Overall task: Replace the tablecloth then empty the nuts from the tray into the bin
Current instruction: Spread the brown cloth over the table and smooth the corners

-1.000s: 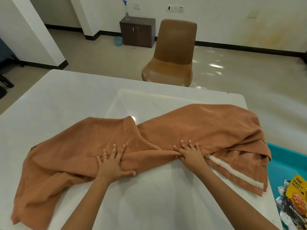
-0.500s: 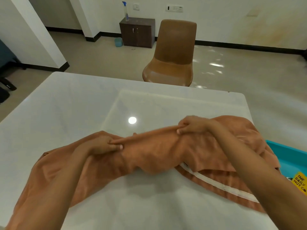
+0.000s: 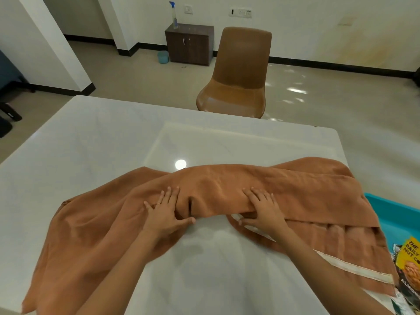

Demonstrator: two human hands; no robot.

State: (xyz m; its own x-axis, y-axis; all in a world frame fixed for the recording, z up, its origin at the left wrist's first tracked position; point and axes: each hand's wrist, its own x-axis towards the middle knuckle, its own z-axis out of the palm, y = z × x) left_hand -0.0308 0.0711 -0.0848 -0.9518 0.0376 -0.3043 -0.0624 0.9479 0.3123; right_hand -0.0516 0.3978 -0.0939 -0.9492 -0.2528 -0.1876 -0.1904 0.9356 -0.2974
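Near the counter's [image 3: 109, 142] front edge, the cloth [image 3: 295, 185] lies bunched in a long fold, with its ends trailing over the front-left corner and the right edge. Both grips are wide. The left hand [image 3: 167, 212] and right hand [image 3: 264, 210] lie flat on the fold, fingers straight and spread, pressing and clasping nothing. To gather it well, I judge each hand should pinch a thick layer, draw the trailing ends inward, and lift clear of the tray [image 3: 391, 212] and nut packets [image 3: 409, 253] just beside the right edge.
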